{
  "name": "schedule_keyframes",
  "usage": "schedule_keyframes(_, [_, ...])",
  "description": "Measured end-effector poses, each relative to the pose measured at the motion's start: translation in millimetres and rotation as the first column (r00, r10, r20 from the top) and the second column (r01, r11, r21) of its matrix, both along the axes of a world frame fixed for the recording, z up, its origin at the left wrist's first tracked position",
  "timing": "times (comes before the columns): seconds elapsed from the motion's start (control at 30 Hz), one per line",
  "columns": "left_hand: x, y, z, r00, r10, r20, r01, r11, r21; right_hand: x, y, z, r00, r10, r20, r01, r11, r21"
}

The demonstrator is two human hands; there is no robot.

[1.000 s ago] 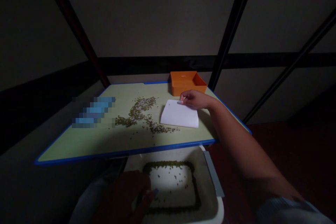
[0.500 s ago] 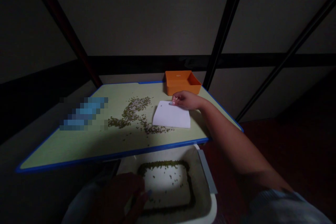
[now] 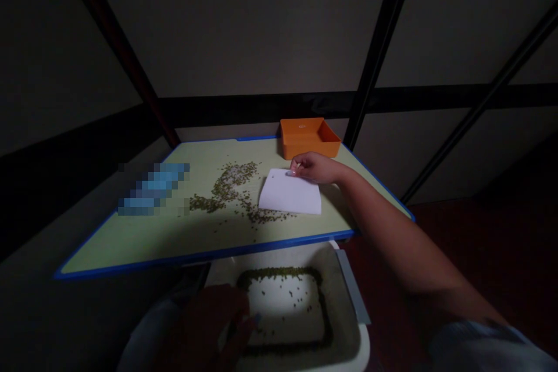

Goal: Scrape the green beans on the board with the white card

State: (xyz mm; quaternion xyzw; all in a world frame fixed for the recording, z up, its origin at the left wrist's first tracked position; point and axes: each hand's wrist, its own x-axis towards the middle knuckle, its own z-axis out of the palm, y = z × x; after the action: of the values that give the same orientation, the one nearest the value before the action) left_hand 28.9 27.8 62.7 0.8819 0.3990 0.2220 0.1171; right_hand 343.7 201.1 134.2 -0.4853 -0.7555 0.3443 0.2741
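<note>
My right hand (image 3: 313, 167) reaches across the table and pinches the far edge of a white card (image 3: 290, 193) that lies flat on the pale green tabletop (image 3: 143, 232). Just left of the card lie scattered green beans (image 3: 233, 189). Below the table's near edge my left hand (image 3: 204, 331) grips the left rim of a white tray (image 3: 349, 296), in shadow. The tray holds green beans (image 3: 283, 273) gathered along its inner walls, with a few loose in the middle.
An orange bin (image 3: 308, 136) stands at the table's far edge, just behind my right hand. A blurred blue object (image 3: 152, 189) lies on the left of the table. Dark metal frame bars (image 3: 375, 52) cross the wall behind.
Both hands hold their places; only the view has swung slightly, left then back right. The card and beans lie as before.
</note>
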Motion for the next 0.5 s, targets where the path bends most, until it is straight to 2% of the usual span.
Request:
schedule_keyframes(0.17, [2.5,-2.0,5.1,0.999,0.033,-0.028,-0.035,0.997,-0.062,1.7,-1.7,0.7,0.996,0.052,-0.066,-0.053,0.999,-0.007])
schedule_keyframes(0.33, [3.4,-5.4,6.6,0.998,0.054,-0.024,-0.055,0.997,-0.048,-3.7,-1.4,-5.1,0.989,0.141,-0.052,-0.144,0.987,-0.065])
schedule_keyframes(0.5, [1.0,-3.4,3.0,1.000,0.008,-0.005,-0.008,1.000,-0.029,-8.1,-0.6,-7.2,0.989,0.146,-0.021,-0.147,0.987,-0.062])
